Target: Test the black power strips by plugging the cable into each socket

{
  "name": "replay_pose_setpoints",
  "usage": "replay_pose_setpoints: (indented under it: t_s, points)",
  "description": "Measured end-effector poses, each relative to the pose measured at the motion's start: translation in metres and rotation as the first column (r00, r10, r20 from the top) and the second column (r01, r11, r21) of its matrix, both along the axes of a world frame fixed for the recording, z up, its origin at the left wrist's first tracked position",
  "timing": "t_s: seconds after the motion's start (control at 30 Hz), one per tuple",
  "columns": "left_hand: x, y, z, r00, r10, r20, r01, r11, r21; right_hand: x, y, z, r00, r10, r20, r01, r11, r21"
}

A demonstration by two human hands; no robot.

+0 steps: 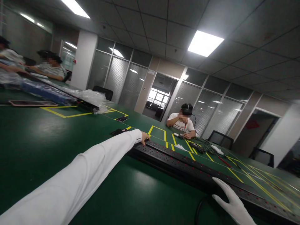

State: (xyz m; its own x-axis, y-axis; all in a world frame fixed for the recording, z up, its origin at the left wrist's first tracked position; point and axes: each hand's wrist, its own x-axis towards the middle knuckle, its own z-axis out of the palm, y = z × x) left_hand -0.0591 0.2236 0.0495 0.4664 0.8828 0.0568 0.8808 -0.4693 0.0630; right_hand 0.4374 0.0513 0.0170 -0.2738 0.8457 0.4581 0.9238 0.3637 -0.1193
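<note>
Two long black power strips (178,165) with rows of sockets and small red marks lie side by side, running from mid-table toward the lower right. My left hand (144,138), bare below a long white sleeve, grips the far left end of the strips; its fingers bend over the end and are partly hidden. My right hand (231,200), in a white glove, is at the near side of the strips. Its thumb and fingers are spread, and I cannot tell whether they touch the casing. A black cable (198,209) curves on the table beside this hand.
Yellow tape (153,126) marks boxes on the green table (112,190). A phone (122,118), clear plastic wrap (91,97) and tangled cables (199,147) lie on it. Across the table sits a person (181,122) with both hands raised or on small items; others sit at far left.
</note>
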Motion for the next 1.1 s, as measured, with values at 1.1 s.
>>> replay_pose_setpoints:
  t_s: [1.1]
  points:
    - [-0.051,-0.157,0.004,0.992,-0.069,0.107,0.027,0.935,0.352,-0.196,0.093,0.079,0.879,0.402,0.254,-0.364,0.913,-0.184]
